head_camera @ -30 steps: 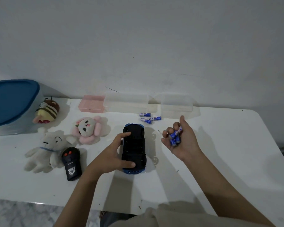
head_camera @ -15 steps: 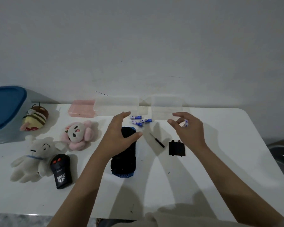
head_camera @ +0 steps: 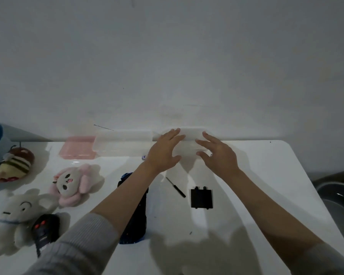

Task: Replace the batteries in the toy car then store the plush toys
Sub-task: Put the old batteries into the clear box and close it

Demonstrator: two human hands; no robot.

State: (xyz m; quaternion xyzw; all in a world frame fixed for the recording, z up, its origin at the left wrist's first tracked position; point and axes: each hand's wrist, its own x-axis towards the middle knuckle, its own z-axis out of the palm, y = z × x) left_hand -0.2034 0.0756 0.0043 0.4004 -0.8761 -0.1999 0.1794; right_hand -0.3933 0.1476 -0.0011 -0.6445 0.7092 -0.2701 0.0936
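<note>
Dim, cool, greyish light overall; wall point(head_camera: 167, 56) evenly lit, no hot spots. White table point(head_camera: 266, 175) is the brightest surface, with soft glare patches near the pink box point(head_camera: 77, 150). Light falls from above and behind the person: broad soft shadows of both forearms spread across the tabletop toward the camera. Plush toys cast short shadows rightward. Wide-angle distortion bows the table edge and stretches the sleeves at the bottom corners. Left hand point(head_camera: 164, 153) and right hand point(head_camera: 216, 155) slightly motion-blurred; fine detail smeared, compression-soft throughout.
</note>
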